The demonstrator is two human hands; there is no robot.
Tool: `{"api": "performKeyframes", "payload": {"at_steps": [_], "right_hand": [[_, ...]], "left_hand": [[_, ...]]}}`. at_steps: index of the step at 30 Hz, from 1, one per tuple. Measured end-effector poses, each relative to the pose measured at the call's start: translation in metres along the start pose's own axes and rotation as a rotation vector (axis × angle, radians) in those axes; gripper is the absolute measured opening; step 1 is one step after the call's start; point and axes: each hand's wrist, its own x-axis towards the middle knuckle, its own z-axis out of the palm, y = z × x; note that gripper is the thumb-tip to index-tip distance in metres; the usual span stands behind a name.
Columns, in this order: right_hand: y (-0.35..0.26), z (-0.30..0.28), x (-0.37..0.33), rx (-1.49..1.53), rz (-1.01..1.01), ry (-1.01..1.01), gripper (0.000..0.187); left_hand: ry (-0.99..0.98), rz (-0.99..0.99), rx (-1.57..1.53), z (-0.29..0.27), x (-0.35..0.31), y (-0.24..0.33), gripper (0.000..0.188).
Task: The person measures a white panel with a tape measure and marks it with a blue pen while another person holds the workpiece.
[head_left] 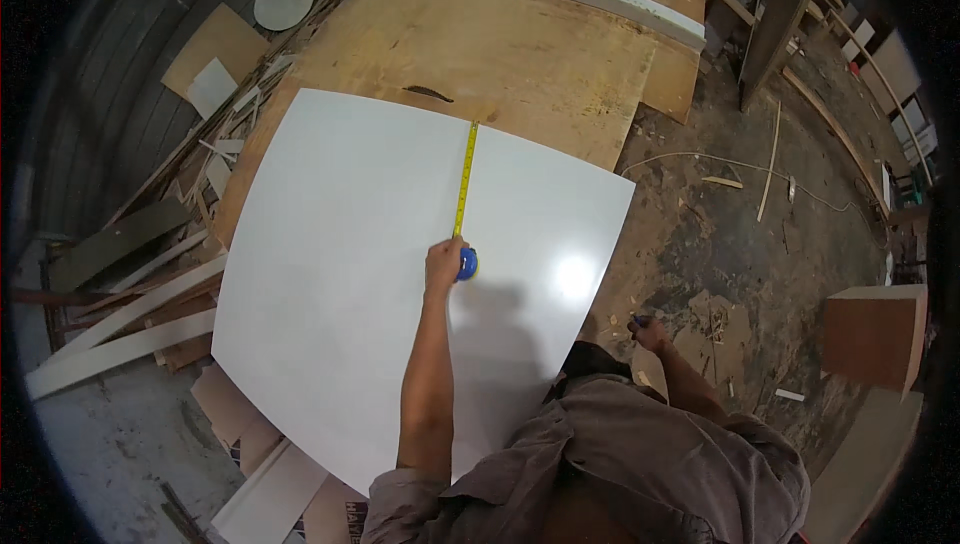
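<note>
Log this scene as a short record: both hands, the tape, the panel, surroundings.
Left hand: gripping blue tape measure
Yellow blade: extended to the panel's far edge
Right hand: beyond the panel's right edge, holding small dark object, kind unclear
White panel: lying on wooden sheet
Beyond panel: dark curved piece
Left side: wood offcuts

Head fisheye facing down over white board point(330, 294)

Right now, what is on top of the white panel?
Over the panel: the left hand and forearm, a gripped blue tape measure, its extended yellow blade; surface beneath them is hidden.
</note>
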Motion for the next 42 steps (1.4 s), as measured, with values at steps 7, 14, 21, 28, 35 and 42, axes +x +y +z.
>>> {"api": "performKeyframes", "payload": {"at_steps": [7,14,21,28,35,42], "right_hand": [[-0.024,-0.004,0.018,-0.022,0.044,0.042,0.04],[0.003,0.025,0.05,-0.005,0.016,-0.095,0.037],[0.04,0.039,0.104,-0.022,-0.024,-0.156,0.022],[-0.074,0.065,0.039,-0.109,-0.204,-0.006,0.034],[0.028,0.114,-0.047,-0.171,-0.281,-0.089,0.033],[0.14,0.173,-0.173,-0.16,-0.03,-0.011,0.031]], "left_hand": [[0.019,-0.006,-0.143,0.01,-0.117,-0.046,0.039],[0.164,-0.114,-0.021,0.011,-0.24,-0.08,0.034],[0.125,-0.165,0.039,0.021,-0.283,-0.069,0.032],[0.279,0.05,-0.039,0.001,-0.284,-0.088,0.028],[0.225,0.111,-0.438,-0.038,-0.314,-0.137,0.03],[-0.244,0.298,-0.184,-0.069,-0.369,-0.208,0.031]]}}
